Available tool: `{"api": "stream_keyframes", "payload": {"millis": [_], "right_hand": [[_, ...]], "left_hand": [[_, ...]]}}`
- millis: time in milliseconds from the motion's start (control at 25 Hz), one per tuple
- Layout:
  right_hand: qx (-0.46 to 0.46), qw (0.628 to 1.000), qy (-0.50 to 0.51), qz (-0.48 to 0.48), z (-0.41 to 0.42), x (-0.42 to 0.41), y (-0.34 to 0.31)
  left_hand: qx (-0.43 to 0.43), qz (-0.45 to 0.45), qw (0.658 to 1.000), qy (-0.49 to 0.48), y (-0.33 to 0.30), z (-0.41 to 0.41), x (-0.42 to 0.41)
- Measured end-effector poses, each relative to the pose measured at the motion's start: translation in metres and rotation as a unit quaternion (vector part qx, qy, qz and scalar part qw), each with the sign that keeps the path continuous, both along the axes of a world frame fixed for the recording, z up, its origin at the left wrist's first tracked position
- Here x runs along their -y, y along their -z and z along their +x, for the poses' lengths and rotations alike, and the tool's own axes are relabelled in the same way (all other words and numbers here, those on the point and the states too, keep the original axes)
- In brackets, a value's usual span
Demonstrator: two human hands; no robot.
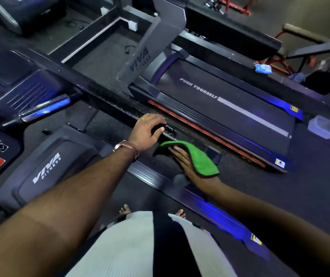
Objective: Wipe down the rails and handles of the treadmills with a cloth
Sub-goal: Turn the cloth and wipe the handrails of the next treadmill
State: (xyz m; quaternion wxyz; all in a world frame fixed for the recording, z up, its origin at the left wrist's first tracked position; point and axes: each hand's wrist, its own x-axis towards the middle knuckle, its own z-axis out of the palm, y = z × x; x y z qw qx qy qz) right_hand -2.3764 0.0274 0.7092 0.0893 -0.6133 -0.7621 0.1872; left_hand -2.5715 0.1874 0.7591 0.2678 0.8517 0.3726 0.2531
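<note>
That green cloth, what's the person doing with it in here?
A person standing on a treadmill is cleaning it. The left hand curls over the end of the black side rail, while the right hand, fingers straight, carries the green cloth draped over it, just beside that rail end. The cloth does not look pressed to the rail at this moment. A second treadmill stands alongside.

**Green cloth at the black rail**

A green cloth is lying draped over the flat fingers of the right hand, beside the end of a long black handrail. The left hand is curling over this rail.
</note>
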Motion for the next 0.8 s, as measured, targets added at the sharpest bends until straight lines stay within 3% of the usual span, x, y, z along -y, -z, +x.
{"api": "stream_keyframes", "payload": {"millis": [80,160,280,440,560,680,800], "right_hand": [[0.146,0.978,-0.077,0.126,0.007,0.0,-0.012],[0.264,0.95,-0.047,0.157,-0.003,-0.021,-0.024],[0.188,0.98,0.049,0.048,-0.037,-0.072,-0.052],[0.153,0.987,0.038,0.045,-0.004,-0.061,-0.053],[0.05,0.988,0.106,-0.096,0.01,-0.085,-0.064],[-0.148,0.93,0.144,-0.302,0.007,-0.13,-0.073],[-0.3,0.834,0.165,-0.434,0.038,-0.124,-0.062]], "left_hand": [[0.002,0.008,1.0,-0.011,0.0,0.0,0.002],[0.003,0.001,1.0,-0.028,-0.006,0.004,0.006],[-0.013,-0.013,1.0,-0.021,-0.015,0.007,0.003],[-0.069,0.009,0.997,-0.038,-0.016,-0.002,-0.006],[-0.067,0.018,0.996,-0.057,-0.013,0.001,-0.001],[-0.071,0.0,0.995,-0.072,-0.013,0.004,-0.001],[-0.097,-0.005,0.992,-0.078,-0.013,0.001,-0.003]]}}
